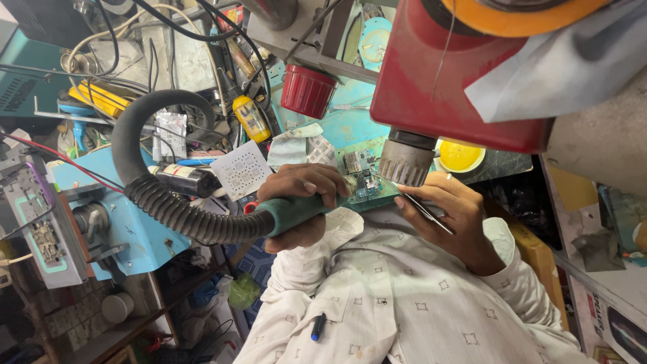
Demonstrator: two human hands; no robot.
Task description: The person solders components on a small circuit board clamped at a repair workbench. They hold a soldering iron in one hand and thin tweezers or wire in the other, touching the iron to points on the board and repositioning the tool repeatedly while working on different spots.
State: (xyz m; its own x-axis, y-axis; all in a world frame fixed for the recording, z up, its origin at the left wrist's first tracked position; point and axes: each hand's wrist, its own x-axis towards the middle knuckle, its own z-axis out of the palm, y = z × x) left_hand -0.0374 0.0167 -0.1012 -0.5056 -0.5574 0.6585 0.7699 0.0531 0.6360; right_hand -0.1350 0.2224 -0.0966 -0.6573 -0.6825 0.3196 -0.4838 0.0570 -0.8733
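My left hand [301,195] is wrapped around the green handle [291,210] of a hot-air tool, whose black ribbed hose [168,209] loops off to the left. The tool's tip sits over a small green circuit board [362,176] on the blue bench. My right hand [453,214] pinches thin metal tweezers [416,202], their points reaching toward the board. A red microscope body with a ribbed grey lens barrel [406,160] hangs right above the board and hides part of it.
Around the board lie a white perforated stencil [241,170], a red ribbed cap [308,89], a yellow dish [459,156], a yellow-capped bottle [251,118] and tangled cables [162,27]. A blue device [128,222] stands at the left. A blue pen [318,326] is clipped on my white shirt.
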